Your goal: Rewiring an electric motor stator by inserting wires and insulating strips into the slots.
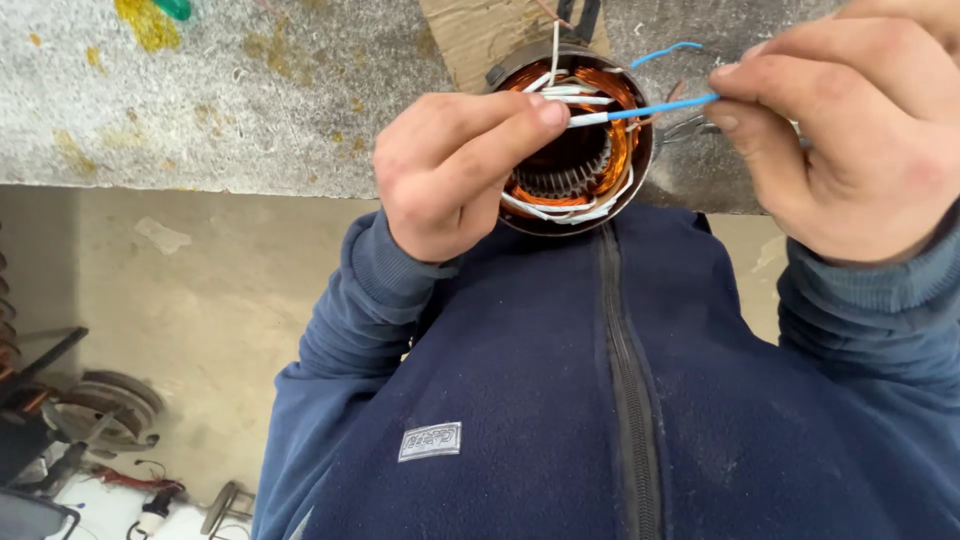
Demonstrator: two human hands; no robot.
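A round motor stator (575,150) sits at the near edge of a rough grey workbench (230,110), right against the person's chest. Its metal shell rings a band of copper-orange windings, laced with white sleeved leads, and toothed steel laminations show in the dark bore. A thin blue wire (655,108) runs across the top of the stator, its left end going into a white sleeve.

The left hand (455,170) is closed, thumb and forefinger pinched on the white-sleeved end of that wire just over the windings. The right hand (850,140) is likewise pinched shut on the blue wire's other end, to the right of the stator, so the wire is stretched taut between the two hands (which stay well apart). A second blue strand curls up behind it.

The left hand covers the stator's left rim, and the dark blue zipped fleece jacket (600,400) hides its lower edge. The right hand is cut off by the frame at the top and right. Something metallic beside the stator's right rim is too obscured to name.

A piece of brown cardboard (480,35) lies behind the stator. Below the bench edge at left the concrete floor (200,300) is open, with a metal wheel-like part (105,410) and loose clutter in the bottom-left corner.
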